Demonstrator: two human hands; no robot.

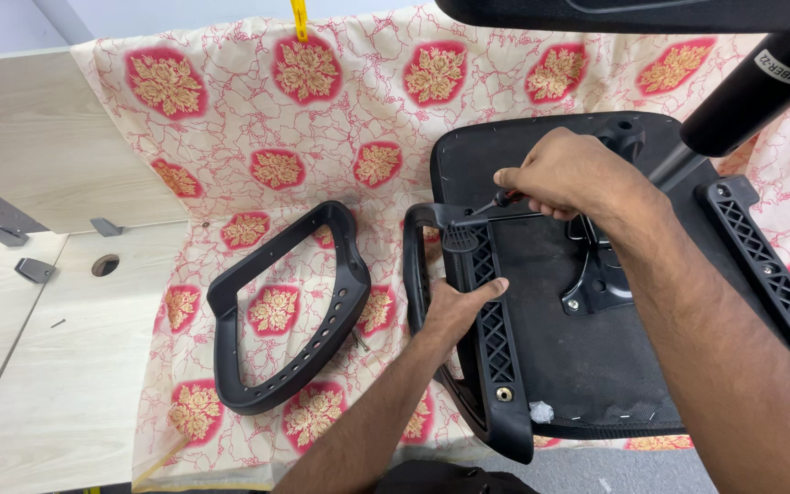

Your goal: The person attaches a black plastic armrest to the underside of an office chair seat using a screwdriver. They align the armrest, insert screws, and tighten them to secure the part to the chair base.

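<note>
Seen from the head camera, an upturned black office-chair seat (596, 366), its underside covered in dark fabric with a black metal mounting plate (601, 274) bolted near the middle, lies on a cream cloth printed with red and gold floral medallions (258, 110). The cloth is spread over a pale wood-grain bench (48, 366).

The left hand (454, 311) grips a black plastic armrest (468, 302) with a lattice-patterned mounting arm that lies along the seat's left edge; the fingers are wrapped around the armrest's loop and the thumb presses on the lattice part. The right hand (569, 174) is closed around a screwdriver with a red and black handle (505, 198), its fingers curled tight on the handle, and the thin shaft angles down toward the top end of the armrest's mounting arm. Whether the tip sits in a screw cannot be told.

A second black plastic armrest (290, 311), a loop with a row of holes along one side, lies loose on the cloth to the left, just beside the seat but apart from both hands. A matching lattice bracket (765, 265) is on the seat's right edge. A black cylindrical column (752, 91) rises at upper right. Small metal brackets (34, 268) sit on the bench at far left, near a round hole (105, 265).
</note>
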